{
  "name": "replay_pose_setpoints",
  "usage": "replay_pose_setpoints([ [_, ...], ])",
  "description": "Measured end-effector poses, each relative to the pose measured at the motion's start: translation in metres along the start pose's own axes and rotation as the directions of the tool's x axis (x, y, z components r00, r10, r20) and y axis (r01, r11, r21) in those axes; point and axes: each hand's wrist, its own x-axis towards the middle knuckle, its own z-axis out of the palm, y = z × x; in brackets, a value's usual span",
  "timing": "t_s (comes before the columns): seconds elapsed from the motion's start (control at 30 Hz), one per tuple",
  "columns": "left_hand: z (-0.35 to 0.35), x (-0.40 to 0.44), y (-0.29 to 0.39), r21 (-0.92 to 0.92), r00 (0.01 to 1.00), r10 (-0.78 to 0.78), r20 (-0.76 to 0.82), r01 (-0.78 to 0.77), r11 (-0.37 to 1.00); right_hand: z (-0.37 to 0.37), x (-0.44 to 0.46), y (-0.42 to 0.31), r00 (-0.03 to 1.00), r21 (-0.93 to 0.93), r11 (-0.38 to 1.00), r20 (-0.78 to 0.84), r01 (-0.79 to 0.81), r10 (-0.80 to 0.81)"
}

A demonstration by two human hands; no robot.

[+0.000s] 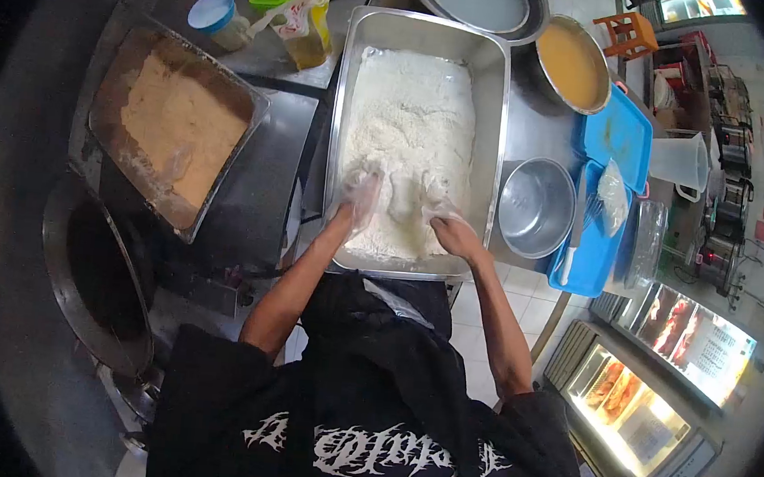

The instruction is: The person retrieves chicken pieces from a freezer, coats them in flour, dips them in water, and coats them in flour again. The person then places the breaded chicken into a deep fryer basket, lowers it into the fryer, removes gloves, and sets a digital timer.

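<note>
A deep rectangular steel pan (496, 95) holds a bed of white flour (421, 89), heaped and uneven. My left hand (365, 197), in a thin clear glove dusted white, rests in the flour near the pan's left wall with its fingers stretched out. Toward the right wall, my right hand (440, 200), also gloved and floury, dips into the flour; its fingers blend into the white and their shape is unclear. Between the hands lies a smooth, flour-covered lump (401, 195). What is under the flour is hidden.
At left, a tray (253, 112) holds tan crumbs or powder; a large wok (96, 279) sits below it. Behind stand a jar (220, 19) and an oil pouch (304, 31). Rightward are a yellow-liquid bowl (573, 63), a steel bowl (537, 206) and a knife (573, 227) on a blue tray (590, 268).
</note>
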Motion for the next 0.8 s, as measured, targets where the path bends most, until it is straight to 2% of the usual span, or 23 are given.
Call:
replay_pose_setpoints([
  [0.07,0.002,0.002,-0.005,0.301,0.976,0.021,-0.216,0.046,0.953,-0.003,0.005,0.0,0.93,-0.257,0.914,-0.108,0.314,-0.35],
  [0.1,0.004,0.001,-0.009,0.434,0.946,0.055,-0.32,0.095,0.896,-0.005,0.007,0.0,0.948,-0.276,0.918,-0.064,0.283,-0.311],
  [0.17,0.011,-0.002,-0.015,0.143,0.967,0.106,-0.23,-0.075,0.987,-0.024,0.012,-0.042,0.973,-0.321,0.92,0.018,0.225,-0.232],
  [0.2,0.019,-0.002,-0.018,-0.017,0.972,0.144,-0.186,-0.149,0.989,-0.021,0.016,-0.046,0.979,-0.334,0.924,-0.023,0.186,-0.205],
  [0.23,0.035,0.009,-0.036,-0.42,0.968,-0.108,-0.225,0.004,0.907,-0.016,0.022,-0.049,0.982,-0.347,0.926,-0.063,0.147,-0.179],
  [0.33,0.03,0.004,-0.03,-0.652,0.975,-0.202,-0.091,0.095,0.752,-0.01,0.035,-0.06,0.967,-0.373,0.919,-0.161,0.126,-0.198],
  [0.37,0.03,0.007,-0.031,-0.673,0.977,-0.195,-0.085,0.088,0.734,-0.01,0.038,-0.06,0.957,-0.38,0.915,-0.189,0.134,-0.219],
  [0.43,0.016,0.011,-0.039,-0.736,0.983,-0.171,0.061,0.16,0.657,0.004,0.047,-0.036,0.948,-0.353,0.899,-0.085,0.259,-0.307],
  [0.47,0.018,0.003,-0.014,-0.745,0.961,-0.276,-0.024,0.167,0.646,0.006,0.047,-0.036,0.936,-0.334,0.887,-0.03,0.32,-0.349],
  [0.5,0.02,-0.006,0.011,-0.755,0.92,-0.376,-0.11,0.169,0.634,0.006,0.045,-0.034,0.963,-0.145,0.956,-0.053,0.255,-0.265],
  [0.6,0.026,0.019,-0.051,-0.816,0.989,-0.115,-0.089,-0.006,0.578,-0.003,0.048,-0.021,0.902,-0.182,0.885,0.036,0.429,-0.43],
  [0.7,0.021,0.003,-0.063,-0.464,0.96,-0.229,-0.159,0.132,0.876,-0.003,0.045,-0.017,0.904,-0.312,0.856,0.02,0.411,-0.427],
  [0.8,0.021,-0.006,-0.051,-0.623,0.966,-0.247,-0.073,0.149,0.768,-0.016,0.048,-0.038,0.971,-0.43,0.871,0.097,0.239,-0.218],
])
